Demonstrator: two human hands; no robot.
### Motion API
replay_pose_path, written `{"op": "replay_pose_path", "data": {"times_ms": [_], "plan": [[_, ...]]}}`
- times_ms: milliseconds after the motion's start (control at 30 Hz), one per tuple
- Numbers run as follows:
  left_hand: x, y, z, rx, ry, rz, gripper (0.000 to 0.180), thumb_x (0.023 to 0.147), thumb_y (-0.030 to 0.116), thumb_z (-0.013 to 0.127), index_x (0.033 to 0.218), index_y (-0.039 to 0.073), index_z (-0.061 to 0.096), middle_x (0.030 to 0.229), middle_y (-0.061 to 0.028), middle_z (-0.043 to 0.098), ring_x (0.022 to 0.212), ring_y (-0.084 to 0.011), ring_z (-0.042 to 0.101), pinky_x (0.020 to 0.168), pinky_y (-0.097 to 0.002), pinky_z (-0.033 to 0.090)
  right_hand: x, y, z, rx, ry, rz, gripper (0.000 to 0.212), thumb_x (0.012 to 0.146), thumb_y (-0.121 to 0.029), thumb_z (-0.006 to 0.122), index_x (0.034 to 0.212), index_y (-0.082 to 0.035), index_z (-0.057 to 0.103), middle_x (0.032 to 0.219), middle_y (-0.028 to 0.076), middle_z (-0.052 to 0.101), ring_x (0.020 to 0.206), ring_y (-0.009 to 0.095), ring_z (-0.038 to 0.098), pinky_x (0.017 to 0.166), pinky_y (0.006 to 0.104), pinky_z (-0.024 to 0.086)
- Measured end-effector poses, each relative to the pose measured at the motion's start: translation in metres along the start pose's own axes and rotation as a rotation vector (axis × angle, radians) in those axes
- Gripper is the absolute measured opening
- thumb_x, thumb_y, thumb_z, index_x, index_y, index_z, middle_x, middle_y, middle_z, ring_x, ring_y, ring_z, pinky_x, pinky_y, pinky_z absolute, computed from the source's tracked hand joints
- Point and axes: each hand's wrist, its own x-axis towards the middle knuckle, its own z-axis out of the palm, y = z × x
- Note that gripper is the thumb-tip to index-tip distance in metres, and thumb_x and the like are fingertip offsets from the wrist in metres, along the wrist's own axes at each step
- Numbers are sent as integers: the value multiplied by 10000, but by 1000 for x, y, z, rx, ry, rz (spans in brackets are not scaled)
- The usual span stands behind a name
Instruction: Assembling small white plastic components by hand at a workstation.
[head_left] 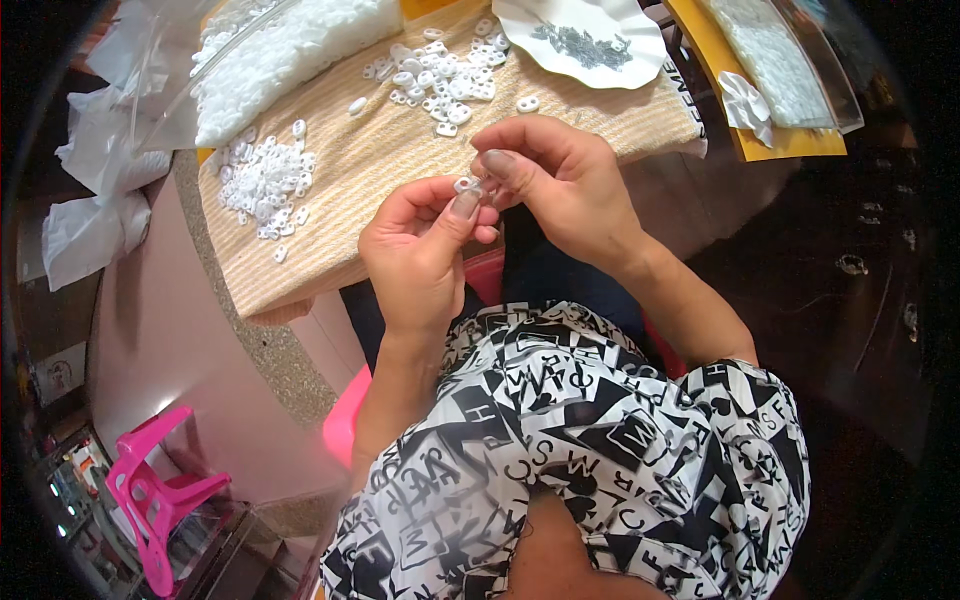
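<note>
Between the thumb and fingers of my left hand is a small white two-holed plastic piece, held just off the table's near edge. My right hand meets it from the right, thumb and forefinger pinched together close against the piece. Whatever lies between those right fingertips is too small to make out. Beyond my hands, a loose pile of white two-holed pieces is spread on the striped cloth. Smaller white pieces are heaped at the left. A white wavy-edged plate at the back holds small dark grey bits.
A clear bag full of white pieces lies at the back left of the table. To the right, another filled clear bag rests on a yellow sheet beside crumpled white paper. A pink plastic stool stands at lower left.
</note>
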Motion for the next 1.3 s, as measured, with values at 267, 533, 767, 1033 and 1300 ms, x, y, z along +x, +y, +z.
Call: {"op": "replay_pose_path", "data": {"times_ms": [267,533,767,1033,1300], "plan": [[4,11,-5,-26,67,-12,121,776,-29,568,895,-47,549,783,-122,597,647,-153,592,562,-229,498,6,-9,-4,-83,14,24,144,789,-54,549,908,19,583,779,43,598,712,87,546,641,210,440],[23,35,-37,-107,221,168,199,770,-62,538,968,-34,538,800,-126,575,656,-178,565,569,-252,471,49,-18,0,-562,-86,-355,103,741,-69,590,831,-31,619,786,136,593,688,264,583,635,312,463],[28,43,-43,-145,259,131,188,771,-60,538,957,-36,544,800,-128,577,652,-179,569,586,-254,476,125,20,51,-1109,-285,-595,151,707,-34,552,841,-59,617,814,93,589,809,267,543,775,348,421],[27,47,-44,-162,240,117,174,775,-46,549,949,-34,547,786,-128,583,651,-171,572,568,-243,478,144,37,63,-1267,-446,-532,151,696,-77,530,816,-59,620,893,110,584,863,285,523,754,351,429],[18,39,-32,-133,135,65,184,779,-46,542,963,-52,539,793,-129,586,664,-170,580,563,-240,481,77,-9,10,27,-369,316,202,838,-109,520,991,15,564,745,38,575,654,79,550,540,184,413]]}}
